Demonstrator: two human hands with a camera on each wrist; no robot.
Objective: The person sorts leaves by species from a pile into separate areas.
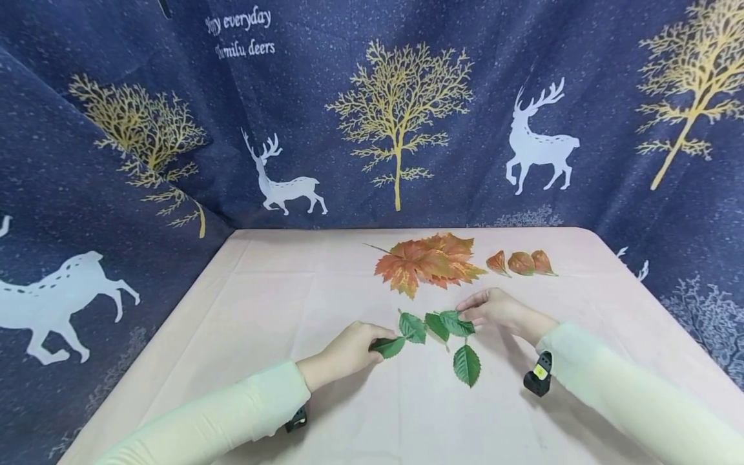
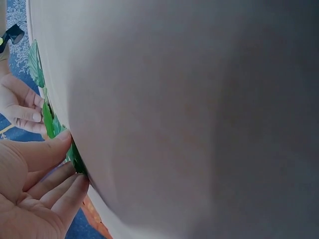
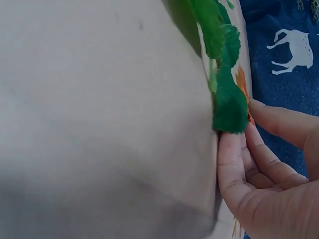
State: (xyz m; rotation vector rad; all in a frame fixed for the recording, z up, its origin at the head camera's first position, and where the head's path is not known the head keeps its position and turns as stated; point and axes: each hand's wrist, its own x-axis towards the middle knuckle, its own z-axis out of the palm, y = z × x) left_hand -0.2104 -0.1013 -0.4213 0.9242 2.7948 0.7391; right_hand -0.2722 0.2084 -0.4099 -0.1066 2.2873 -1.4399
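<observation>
Several green artificial leaves with toothed edges lie in a loose group on the table in the head view. My left hand (image 1: 352,351) pinches the leftmost green leaf (image 1: 389,348) between thumb and fingers; the left wrist view also shows the thumb on this leaf (image 2: 76,160). At the group's upper right, my right hand (image 1: 496,312) holds the edge of another green leaf (image 1: 456,322) with its fingertips. Between the hands are two more leaves, a broad one (image 1: 412,327) and a darker one (image 1: 437,327). Below the right hand lies a single pointed leaf (image 1: 467,366).
Overlapping orange maple-like leaves (image 1: 427,261) lie farther back on the pale pink table (image 1: 279,290). To their right sit three small reddish-brown leaves (image 1: 520,263) in a row. A dark blue cloth (image 1: 325,97) printed with deer and trees hangs behind the table.
</observation>
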